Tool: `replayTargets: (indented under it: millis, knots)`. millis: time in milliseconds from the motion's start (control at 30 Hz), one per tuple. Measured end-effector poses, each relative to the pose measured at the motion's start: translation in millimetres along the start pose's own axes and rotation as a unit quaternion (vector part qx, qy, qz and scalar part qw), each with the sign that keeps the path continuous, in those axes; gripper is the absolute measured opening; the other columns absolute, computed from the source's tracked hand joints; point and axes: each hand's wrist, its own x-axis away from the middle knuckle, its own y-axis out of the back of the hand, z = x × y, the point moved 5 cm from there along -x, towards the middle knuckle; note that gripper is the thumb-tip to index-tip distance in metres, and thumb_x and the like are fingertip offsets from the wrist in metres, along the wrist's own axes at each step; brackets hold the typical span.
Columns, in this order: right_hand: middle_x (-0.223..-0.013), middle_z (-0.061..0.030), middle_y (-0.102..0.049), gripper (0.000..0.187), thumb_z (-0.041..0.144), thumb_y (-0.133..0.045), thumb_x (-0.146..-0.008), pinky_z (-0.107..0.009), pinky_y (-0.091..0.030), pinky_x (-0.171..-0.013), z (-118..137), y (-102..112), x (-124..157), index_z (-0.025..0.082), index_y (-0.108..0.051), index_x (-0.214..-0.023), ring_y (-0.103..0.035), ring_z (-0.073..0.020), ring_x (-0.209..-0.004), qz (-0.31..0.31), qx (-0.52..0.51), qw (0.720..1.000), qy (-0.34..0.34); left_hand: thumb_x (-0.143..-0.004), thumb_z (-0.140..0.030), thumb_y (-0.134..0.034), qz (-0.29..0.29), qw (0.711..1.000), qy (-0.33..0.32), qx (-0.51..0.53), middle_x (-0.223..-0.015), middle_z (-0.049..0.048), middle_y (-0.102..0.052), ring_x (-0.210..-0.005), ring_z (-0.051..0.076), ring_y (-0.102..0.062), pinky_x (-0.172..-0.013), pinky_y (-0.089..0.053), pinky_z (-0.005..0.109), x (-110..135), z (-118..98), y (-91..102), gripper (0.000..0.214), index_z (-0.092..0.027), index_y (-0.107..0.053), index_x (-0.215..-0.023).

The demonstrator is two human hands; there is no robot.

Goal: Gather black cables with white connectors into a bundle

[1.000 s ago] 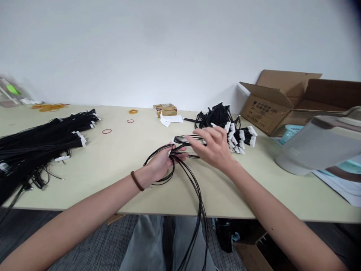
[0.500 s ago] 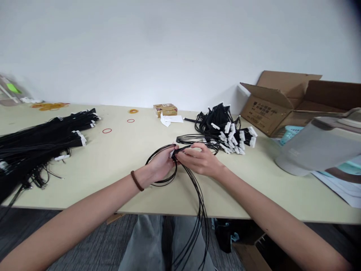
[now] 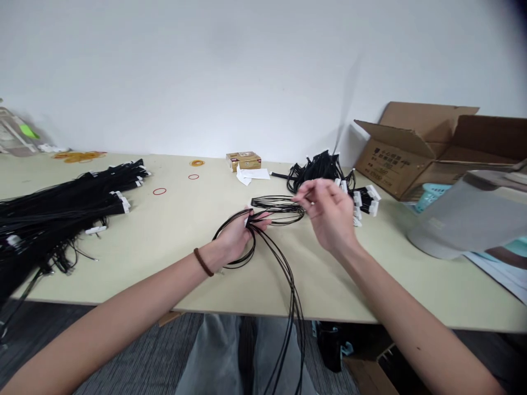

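My left hand (image 3: 235, 236) is closed around a bundle of thin black cables (image 3: 293, 291), close to a white connector. Some cables loop back around this hand, and the others hang over the table's front edge. To the right, my right hand (image 3: 332, 215) is raised above the table with its fingertips pinched on a thin black cable, partly hidden by the fingers. A blurred dark streak (image 3: 349, 99) rises above that hand. Between the hands, a flat coil of black cable (image 3: 275, 204) lies on the table. Behind my right hand sits a pile of coiled black cables (image 3: 317, 169) with white connectors.
Long black cables (image 3: 61, 200) with white connectors cover the table's left side. Rubber bands (image 3: 160, 191), a gold box (image 3: 244, 161) and white paper (image 3: 256, 174) lie farther back. An open carton (image 3: 389, 167) and a large grey cup (image 3: 461, 216) stand on the right.
My right hand has moved away from my left hand, up and to the right. My left hand keeps its hold on the cables. The blurred streak has appeared against the wall.
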Motion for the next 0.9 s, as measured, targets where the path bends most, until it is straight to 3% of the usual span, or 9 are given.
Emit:
replayTargets:
  millis: [100, 167, 233, 300, 367, 433, 500, 600, 900]
  knots:
    - [-0.071, 0.0021, -0.052, 0.021, 0.040, -0.052, -0.083, -0.020, -0.041, -0.047, -1, 30, -11, 0.020, -0.056, -0.079, -0.047, -0.0045, -0.050, -0.135, -0.033, 0.990, -0.006, -0.082, -0.026, -0.046, -0.022, 1.000, -0.008, -0.008, -0.093, 0.0088, -0.066, -0.077, 0.015, -0.063, -0.085, -0.042, 0.032, 1, -1, 2.1, 0.010, -0.017, -0.048, -0.078]
    - [-0.072, 0.0023, -0.052, 0.022, 0.041, -0.052, -0.082, -0.019, -0.032, -0.040, 4, 40, -12, 0.021, -0.059, -0.087, -0.040, -0.0034, -0.046, -0.191, 0.023, 0.981, 0.023, -0.084, -0.025, -0.044, -0.039, 0.999, -0.013, -0.014, -0.093, 0.0089, -0.066, -0.076, 0.015, -0.062, -0.085, -0.042, 0.033, 1, -2, 1.9, 0.010, -0.017, -0.046, -0.079]
    - [-0.074, 0.0009, -0.055, 0.020, 0.038, -0.052, -0.083, -0.020, -0.031, -0.041, 17, 37, -7, 0.022, -0.061, -0.092, -0.042, -0.0051, -0.048, -0.205, 0.141, 0.964, 0.099, -0.085, -0.026, -0.041, -0.054, 0.998, -0.022, -0.019, -0.091, 0.0089, -0.066, -0.074, 0.015, -0.062, -0.084, -0.043, 0.033, 2, -3, 1.1, 0.012, -0.017, -0.046, -0.078]
    - [-0.073, -0.0006, -0.059, 0.013, 0.028, -0.053, -0.083, -0.023, -0.035, -0.048, 30, 19, 3, 0.021, -0.063, -0.086, -0.047, -0.0079, -0.056, -0.153, 0.279, 0.926, 0.204, -0.086, -0.026, -0.039, -0.059, 0.997, -0.036, -0.020, -0.089, 0.0089, -0.066, -0.074, 0.014, -0.062, -0.081, -0.044, 0.033, 3, -4, -0.2, 0.015, -0.017, -0.047, -0.077]
    - [-0.067, 0.0005, -0.059, 0.008, 0.019, -0.055, -0.081, -0.022, -0.036, -0.051, 34, -7, 16, 0.020, -0.062, -0.078, -0.048, -0.0078, -0.057, -0.039, 0.367, 0.878, 0.303, -0.086, -0.026, -0.039, -0.054, 0.997, -0.051, -0.018, -0.087, 0.0088, -0.066, -0.073, 0.014, -0.062, -0.077, -0.045, 0.032, 2, -5, -1.2, 0.017, -0.016, -0.047, -0.076]
    - [-0.060, 0.0017, -0.056, 0.007, 0.017, -0.056, -0.080, -0.022, -0.034, -0.051, 29, -26, 29, 0.019, -0.059, -0.073, -0.046, -0.0080, -0.056, 0.045, 0.419, 0.835, 0.353, -0.087, -0.026, -0.038, -0.050, 0.997, -0.060, -0.015, -0.085, 0.0084, -0.065, -0.072, 0.014, -0.061, -0.074, -0.046, 0.032, 2, -5, -1.3, 0.018, -0.015, -0.047, -0.076]
    - [-0.057, 0.0025, -0.052, 0.011, 0.018, -0.055, -0.080, -0.023, -0.032, -0.051, 20, -37, 37, 0.019, -0.056, -0.069, -0.042, -0.0085, -0.055, 0.091, 0.461, 0.805, 0.362, -0.087, -0.026, -0.038, -0.049, 0.996, -0.066, -0.014, -0.083, 0.0074, -0.065, -0.068, 0.013, -0.060, -0.071, -0.046, 0.031, 2, -5, -1.2, 0.019, -0.014, -0.049, -0.078]
    - [-0.056, 0.0027, -0.049, 0.016, 0.020, -0.052, -0.081, -0.023, -0.028, -0.051, 12, -42, 41, 0.019, -0.052, -0.065, -0.039, -0.0089, -0.055, 0.115, 0.493, 0.785, 0.358, -0.087, -0.023, -0.039, -0.049, 0.996, -0.073, -0.012, -0.081, 0.0056, -0.064, -0.064, 0.011, -0.058, -0.068, -0.046, 0.029, 3, -6, -2.2, 0.017, -0.013, -0.052, -0.081]
    - [-0.057, 0.0020, -0.046, 0.020, 0.020, -0.051, -0.082, -0.024, -0.026, -0.052, 10, -44, 42, 0.018, -0.049, -0.062, -0.037, -0.0098, -0.057, 0.114, 0.520, 0.762, 0.367, -0.085, -0.023, -0.042, -0.047, 0.996, -0.077, -0.013, -0.081, 0.0050, -0.063, -0.067, 0.011, -0.058, -0.069, -0.046, 0.029, 5, -6, -3.9, 0.016, -0.013, -0.054, -0.082]
